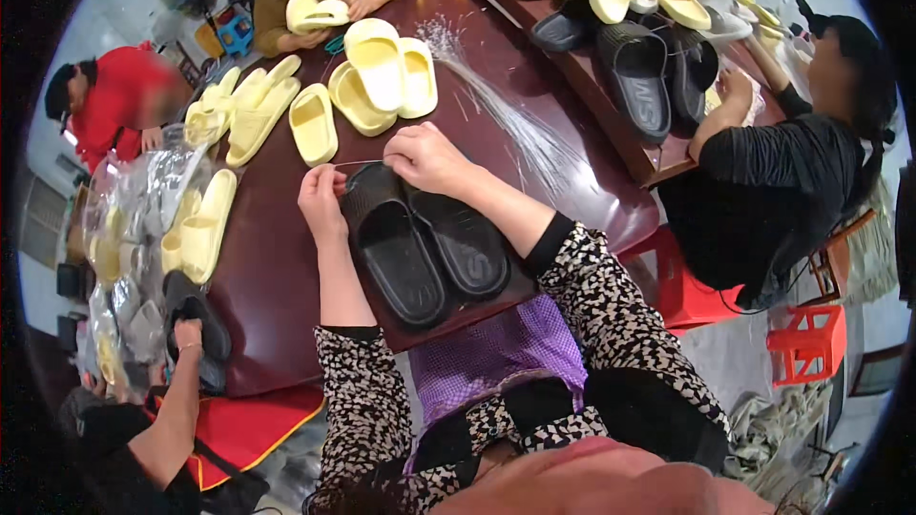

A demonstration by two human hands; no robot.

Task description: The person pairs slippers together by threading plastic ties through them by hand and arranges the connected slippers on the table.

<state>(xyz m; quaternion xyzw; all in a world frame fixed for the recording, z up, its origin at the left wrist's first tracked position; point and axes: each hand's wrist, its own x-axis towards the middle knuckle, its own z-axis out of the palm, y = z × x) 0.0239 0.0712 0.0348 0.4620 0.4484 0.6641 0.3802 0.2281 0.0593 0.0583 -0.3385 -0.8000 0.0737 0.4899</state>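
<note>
A pair of black slide sandals (420, 248) lies side by side on the dark red table (277, 296), toes toward me. My left hand (322, 200) sits at the far left corner of the pair, fingers pinched on a thin clear plastic tie (358, 164). My right hand (426, 157) rests on the far end of the right sandal, pinching the tie's other end. The tie runs taut between both hands.
Several pale yellow slides (377, 76) lie across the table's far side, beside a spread of clear plastic ties (515, 119). People sit around: one opposite holding yellow slides (317, 12), one right at a second table (649, 157) with black slides, another's hand (188, 334) lower left. Red stools (811, 343) stand right.
</note>
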